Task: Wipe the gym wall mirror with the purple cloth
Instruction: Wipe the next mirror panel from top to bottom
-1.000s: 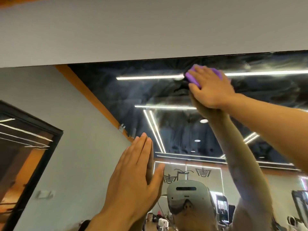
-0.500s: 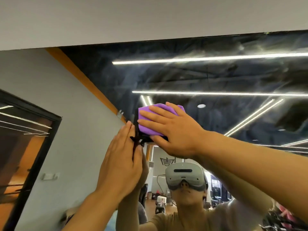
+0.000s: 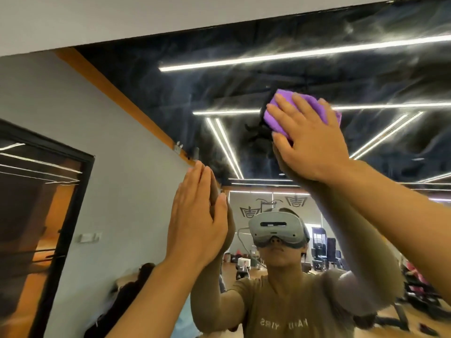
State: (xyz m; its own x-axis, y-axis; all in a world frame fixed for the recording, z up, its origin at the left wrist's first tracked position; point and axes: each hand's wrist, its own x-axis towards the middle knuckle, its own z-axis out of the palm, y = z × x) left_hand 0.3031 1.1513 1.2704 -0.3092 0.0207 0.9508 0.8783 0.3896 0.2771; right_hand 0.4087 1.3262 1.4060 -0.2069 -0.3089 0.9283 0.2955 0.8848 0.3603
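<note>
high on the glass, upper right of view: purple cloth (image 3: 303, 111), folded into a pad, pressed flat against the gym wall mirror (image 3: 244, 76) under the right hand (image 3: 310, 140).
handling: judged soft, light and limp; it should keep its fold only under pressure and may slide out if the palm lifts. best hold: a broad flat palm over the middle of the pad, fingertips near its leading edge.
right hand: fingers straight and spread across the cloth, pressing, not curled round it.
left hand (image 3: 197, 223): lower left, flat with straight fingers against the glass, holding nothing.
mirror: rigid, smooth, likely fragile; hazy streaks show over its dark upper area.
above: pale wall band (image 3: 122, 18).
</note>
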